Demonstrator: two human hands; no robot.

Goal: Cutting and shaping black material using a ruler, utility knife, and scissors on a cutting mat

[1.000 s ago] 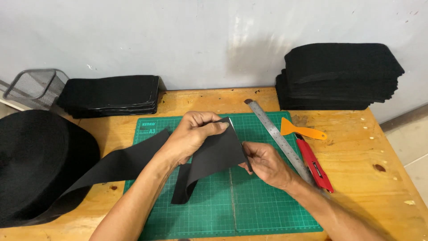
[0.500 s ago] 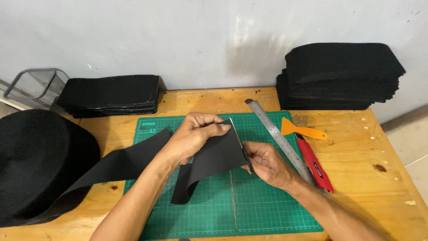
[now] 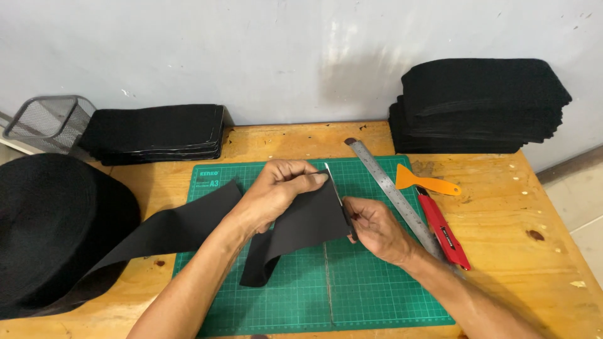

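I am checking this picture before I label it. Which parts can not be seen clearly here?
- Head view: the tool at the right hand is mostly covered by the fingers; only a thin blade shows, so its kind is unclear.
- The black strip is partly hidden under the left hand.
- The big black roll is cut off by the left edge.
- The steel ruler has its lower end behind the right wrist.
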